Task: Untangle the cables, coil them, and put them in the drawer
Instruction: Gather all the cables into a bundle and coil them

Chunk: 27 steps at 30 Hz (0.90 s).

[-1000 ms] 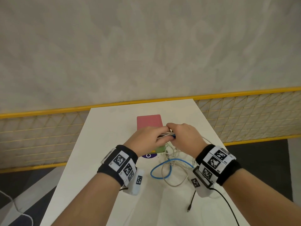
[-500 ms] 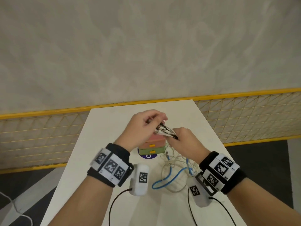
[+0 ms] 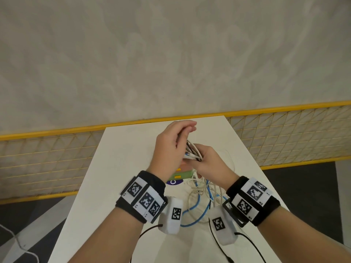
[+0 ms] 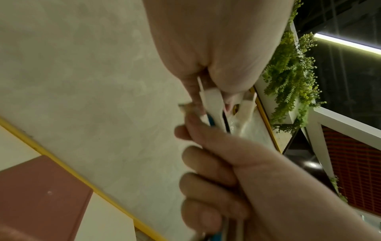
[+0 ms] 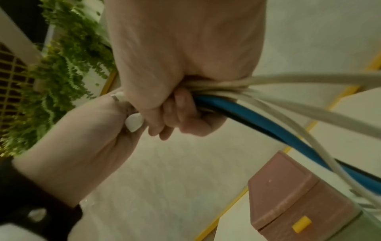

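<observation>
Several tangled cables, white ones and a blue cable (image 3: 194,207), trail in loops (image 3: 199,194) on the white table (image 3: 121,168). My right hand (image 3: 204,158) grips the cable bundle (image 5: 226,91) in a fist above the small drawer unit (image 3: 182,175). Just above it, my left hand (image 3: 179,138) pinches the white connector ends (image 4: 214,101) that stick out of that fist. The drawer unit (image 5: 296,202) is pink on top and green below, with yellow handles (image 5: 302,225); my hands hide most of it in the head view. I cannot tell whether any drawer is open.
A purple round sticker (image 3: 173,182) lies in front of the drawer unit. A yellow mesh fence (image 3: 47,158) runs behind the table against a plaster wall. Black leads from the wrist cameras (image 3: 222,247) hang over the near table.
Both hands have risen from just over the drawer unit. My left hand has moved up and away from the right fist, holding the cable ends; the loops on the table have shifted.
</observation>
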Motion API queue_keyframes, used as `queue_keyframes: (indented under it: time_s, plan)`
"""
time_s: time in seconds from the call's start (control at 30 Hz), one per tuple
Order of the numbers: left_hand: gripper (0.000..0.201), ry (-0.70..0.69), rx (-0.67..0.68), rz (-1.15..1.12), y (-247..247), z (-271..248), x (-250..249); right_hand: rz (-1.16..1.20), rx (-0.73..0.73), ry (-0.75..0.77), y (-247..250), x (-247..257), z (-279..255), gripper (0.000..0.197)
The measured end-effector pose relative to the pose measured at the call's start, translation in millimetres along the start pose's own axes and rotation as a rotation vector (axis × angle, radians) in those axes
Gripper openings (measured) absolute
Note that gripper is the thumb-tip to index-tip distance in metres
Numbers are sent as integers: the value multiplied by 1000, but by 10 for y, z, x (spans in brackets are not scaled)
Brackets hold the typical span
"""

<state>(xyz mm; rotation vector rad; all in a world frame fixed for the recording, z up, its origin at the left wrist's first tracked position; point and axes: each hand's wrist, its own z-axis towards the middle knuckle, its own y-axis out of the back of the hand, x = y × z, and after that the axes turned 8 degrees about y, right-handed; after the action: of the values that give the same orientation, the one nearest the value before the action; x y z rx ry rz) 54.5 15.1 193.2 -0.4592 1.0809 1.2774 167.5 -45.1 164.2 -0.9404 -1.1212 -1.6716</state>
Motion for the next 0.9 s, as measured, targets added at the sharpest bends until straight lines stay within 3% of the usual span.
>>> queue_keyframes:
  time_s: [0.1, 0.17, 0.3, 0.4, 0.53, 0.6, 0.67, 0.7, 0.8, 0.83, 0.9]
  plan:
    - [27, -66, -55, 17, -94, -33, -52, -58, 82, -12, -34, 44, 24, 12]
    - [28, -40, -72, 11, -86, -14, -46, -27, 52, -28, -40, 67, 38, 13]
    - [31, 87, 86, -2, -43, -15, -34, 62, -74, -66, 28, 106, 57, 15]
    - [29, 9, 222, 76, -86, -60, -89, 34, -88, -102, 63, 132, 69, 24]
    - [20, -18, 215, 43, -120, -32, -116, -76, 1, -72, 35, 134, 85, 13]
    - [24, -87, 232, 190, -137, -20, -83, -175, 28, -9, 45, 148, 112, 15]
    - [24, -145, 236, 336, -130, -10, -33, -116, 14, -20, 90, 128, 132, 19]
    - [21, -148, 233, 365, -114, 0, -8, -9, 15, -49, 120, 127, 121, 27]
    - [16, -110, 273, 378, -67, -6, 14, 206, 57, -119, 222, 55, 83, 96]
    - [16, -105, 301, 387, -67, -12, 16, 222, 87, -122, 234, 51, 68, 111]
    - [18, -114, 344, 422, -85, -24, 29, 226, 136, -83, 205, 85, 60, 123]
